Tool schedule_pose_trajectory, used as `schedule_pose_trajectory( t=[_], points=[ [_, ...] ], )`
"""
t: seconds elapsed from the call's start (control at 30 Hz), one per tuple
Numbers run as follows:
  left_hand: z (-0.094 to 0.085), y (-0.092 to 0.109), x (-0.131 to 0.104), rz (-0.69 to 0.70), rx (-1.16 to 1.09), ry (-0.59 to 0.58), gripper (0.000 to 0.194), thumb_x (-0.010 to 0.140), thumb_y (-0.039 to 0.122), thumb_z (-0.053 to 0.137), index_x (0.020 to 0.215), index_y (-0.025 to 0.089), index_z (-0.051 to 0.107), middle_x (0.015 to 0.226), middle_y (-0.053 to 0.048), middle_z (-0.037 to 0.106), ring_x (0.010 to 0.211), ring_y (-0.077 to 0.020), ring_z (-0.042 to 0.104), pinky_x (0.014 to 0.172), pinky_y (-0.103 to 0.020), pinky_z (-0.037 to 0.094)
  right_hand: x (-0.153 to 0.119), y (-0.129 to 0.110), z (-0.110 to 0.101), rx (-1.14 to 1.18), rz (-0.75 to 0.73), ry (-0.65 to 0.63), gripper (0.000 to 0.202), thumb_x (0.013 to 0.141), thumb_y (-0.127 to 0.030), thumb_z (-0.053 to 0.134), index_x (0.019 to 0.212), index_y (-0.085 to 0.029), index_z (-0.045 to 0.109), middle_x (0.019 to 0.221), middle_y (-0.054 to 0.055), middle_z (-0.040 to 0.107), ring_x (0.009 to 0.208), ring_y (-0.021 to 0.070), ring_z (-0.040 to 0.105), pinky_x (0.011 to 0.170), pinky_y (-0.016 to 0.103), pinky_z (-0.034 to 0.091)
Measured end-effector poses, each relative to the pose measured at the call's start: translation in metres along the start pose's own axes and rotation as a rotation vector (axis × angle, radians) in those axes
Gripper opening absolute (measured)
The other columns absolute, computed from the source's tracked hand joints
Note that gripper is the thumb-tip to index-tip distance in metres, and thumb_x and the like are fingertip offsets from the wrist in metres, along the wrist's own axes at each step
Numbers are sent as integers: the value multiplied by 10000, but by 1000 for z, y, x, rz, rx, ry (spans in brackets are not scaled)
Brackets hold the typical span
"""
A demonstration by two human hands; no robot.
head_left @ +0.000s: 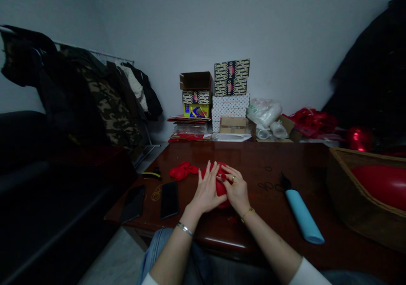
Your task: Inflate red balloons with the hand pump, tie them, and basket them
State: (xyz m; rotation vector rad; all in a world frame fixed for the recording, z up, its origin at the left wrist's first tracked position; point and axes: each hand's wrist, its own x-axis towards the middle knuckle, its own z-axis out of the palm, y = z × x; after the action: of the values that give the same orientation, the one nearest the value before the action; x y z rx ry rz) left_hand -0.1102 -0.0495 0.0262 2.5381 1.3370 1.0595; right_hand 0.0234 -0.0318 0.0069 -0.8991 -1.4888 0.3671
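A red balloon [221, 188] rests on the dark wooden table under both hands. My left hand [207, 192] lies over its left side, fingers stretched out and spread. My right hand [235, 187] is at its upper right, thumb and index finger pinched on the balloon's small red neck [223, 177]. To the left sit crumpled red balloons [183, 171]. A light-blue hand pump [303, 217] with a black nozzle lies to the right, beside several thin black rings [265, 186].
Two dark phones [169, 200], yellow bands [156, 193] and a black-and-yellow tool [152, 174] lie at the left. A wicker basket [358, 192] holding a large red balloon [382, 183] stands at the right. Stacked boxes [231, 107] are behind the table.
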Motion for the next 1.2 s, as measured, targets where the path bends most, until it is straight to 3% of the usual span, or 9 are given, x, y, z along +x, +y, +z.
schedule_pose_trajectory(
  t=[0.2, 0.43, 0.63, 0.8, 0.87, 1.03, 1.2],
  points=[
    [4, -14, -1, -27, 87, -49, 756, 741, 184, 607, 1407, 267, 258, 1479, -106, 279, 1394, -261, 95, 1067, -623, 85, -4, -2, 2, 36, 31, -14, 106, 776, -330, 627, 748, -242, 678, 1038, 61, 672, 1046, 205, 559, 961, 422, 415],
    [10, -9, 0, -103, 99, -6, 576, 817, 245, 528, 1367, 283, 360, 1444, -60, 360, 1385, -231, 162, 1069, -613, 105, -8, -2, -3, 30, 31, -64, 196, 813, -353, 577, 706, -236, 692, 1134, 72, 640, 1104, 205, 526, 980, 438, 390],
    [23, -9, 2, -137, 148, 64, 490, 867, 209, 453, 1346, 296, 401, 1403, -39, 426, 1373, -213, 207, 1072, -612, 101, -12, -6, -2, -43, -23, -35, 215, 842, -327, 540, 973, -251, 692, 1286, 83, 539, 1194, 203, 450, 1011, 455, 363],
    [27, -9, 0, -77, 183, 64, 407, 917, 247, 359, 1304, 321, 462, 1406, -22, 423, 1383, -222, 171, 1067, -622, 39, -12, -4, -6, -81, -84, -139, 242, 864, -319, 504, 1043, -293, 665, 1348, 38, 484, 1279, 204, 354, 1049, 474, 313],
    [26, -9, 0, -71, 175, 70, 394, 924, 263, 342, 1286, 322, 484, 1413, -14, 412, 1385, -220, 160, 1071, -614, 24, -12, 0, -10, -83, -86, -205, 305, 872, -326, 484, 1152, -305, 602, 1389, 25, 437, 1326, 204, 286, 1070, 482, 274],
    [19, -6, 2, -149, 58, 118, 393, 938, 327, 304, 1290, 348, 477, 1419, 11, 401, 1387, -206, 152, 1087, -584, 45, -14, 17, -23, -166, 18, -340, 589, 861, -402, 461, 1406, -275, 276, 1508, 52, 197, 1394, 217, 60, 1091, 510, 191],
    [17, -8, 5, -261, -155, 184, 413, 944, 371, 261, 1285, 339, 492, 1418, 14, 399, 1387, -208, 147, 1102, -538, 98, -15, 22, -33, -443, 173, -462, 1099, 641, -611, 634, 1448, -238, -11, 1527, 120, 30, 1387, 277, -38, 1053, 593, 173]
  ],
)
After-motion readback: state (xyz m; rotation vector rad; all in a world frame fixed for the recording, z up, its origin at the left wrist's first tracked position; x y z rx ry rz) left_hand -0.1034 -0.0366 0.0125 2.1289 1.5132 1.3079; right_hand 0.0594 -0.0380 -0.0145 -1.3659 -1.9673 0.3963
